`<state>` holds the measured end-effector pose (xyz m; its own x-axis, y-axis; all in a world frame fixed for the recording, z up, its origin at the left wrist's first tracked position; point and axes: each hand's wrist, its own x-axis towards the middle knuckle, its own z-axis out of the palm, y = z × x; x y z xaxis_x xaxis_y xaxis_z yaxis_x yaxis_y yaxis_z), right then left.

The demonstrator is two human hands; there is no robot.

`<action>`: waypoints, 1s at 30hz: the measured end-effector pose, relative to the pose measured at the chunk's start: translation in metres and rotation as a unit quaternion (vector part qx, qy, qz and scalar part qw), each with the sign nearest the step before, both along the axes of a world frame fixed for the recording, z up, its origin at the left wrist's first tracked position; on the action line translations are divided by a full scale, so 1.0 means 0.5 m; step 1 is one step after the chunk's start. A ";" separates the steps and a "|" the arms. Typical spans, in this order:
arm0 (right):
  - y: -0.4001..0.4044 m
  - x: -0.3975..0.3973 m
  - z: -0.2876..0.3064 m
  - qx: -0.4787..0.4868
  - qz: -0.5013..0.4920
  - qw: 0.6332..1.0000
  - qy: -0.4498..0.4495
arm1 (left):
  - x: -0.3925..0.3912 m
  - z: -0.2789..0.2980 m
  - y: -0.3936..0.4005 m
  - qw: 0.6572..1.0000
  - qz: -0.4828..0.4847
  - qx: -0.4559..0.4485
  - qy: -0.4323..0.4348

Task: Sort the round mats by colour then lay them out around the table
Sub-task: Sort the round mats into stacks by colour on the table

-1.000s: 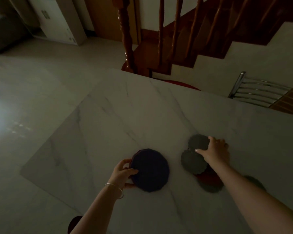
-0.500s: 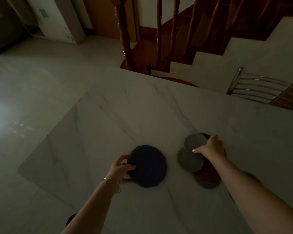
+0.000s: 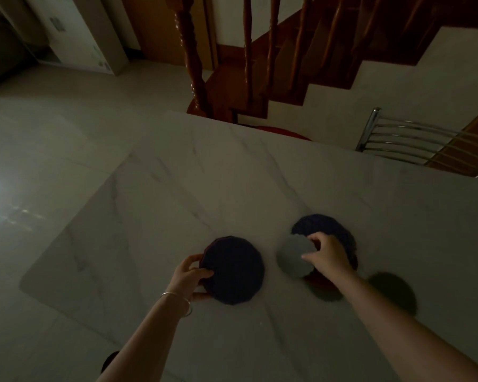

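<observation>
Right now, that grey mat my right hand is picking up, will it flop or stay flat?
The grey mat probably stays fairly flat: pinched by the right hand at one edge, it shows no droop. It looks thin, so likely light. Being a flat disc, it should slide rather than roll.

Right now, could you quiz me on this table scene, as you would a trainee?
1. True or false: the left hand grips the edge of the dark mat stack.
2. What does the right hand pinch? A) a grey mat B) a spoon C) a cup
3. Fill in: behind the grey mat lies a dark ____ mat on the marble table.

Key: 1 true; 2 A; 3 blue.
</observation>
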<state>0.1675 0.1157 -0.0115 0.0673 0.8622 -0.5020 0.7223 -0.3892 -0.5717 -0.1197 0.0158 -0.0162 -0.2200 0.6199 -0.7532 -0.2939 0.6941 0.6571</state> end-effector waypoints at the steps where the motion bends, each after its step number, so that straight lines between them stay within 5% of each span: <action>1: -0.010 -0.005 -0.004 0.013 0.015 0.999 -0.035 | 0.000 -0.001 0.001 1.000 0.001 0.000 0.000; 8: -0.027 -0.048 -0.003 0.005 0.021 0.979 -0.203 | -0.002 -0.007 0.001 1.000 0.004 0.003 0.003; 12: -0.017 -0.052 0.001 -0.027 0.003 0.975 -0.219 | 0.003 -0.008 -0.002 1.000 0.013 0.004 -0.002; 17: -0.039 -0.055 0.002 0.095 0.070 0.945 -0.306 | 0.009 -0.007 -0.007 1.000 0.015 0.005 0.005; 24: -0.065 -0.064 0.002 0.117 0.070 0.973 -0.187 | 0.005 -0.014 -0.009 1.000 0.016 0.012 0.002; 30: -0.088 -0.005 0.003 0.125 -0.061 0.990 -0.009 | 0.004 -0.019 -0.011 1.000 0.014 0.008 0.000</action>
<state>0.1649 0.0715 -0.0103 0.1861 0.9442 -0.2718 0.6897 -0.3226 -0.6482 -0.1175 0.0102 -0.0259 -0.2379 0.6259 -0.7427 -0.3130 0.6744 0.6687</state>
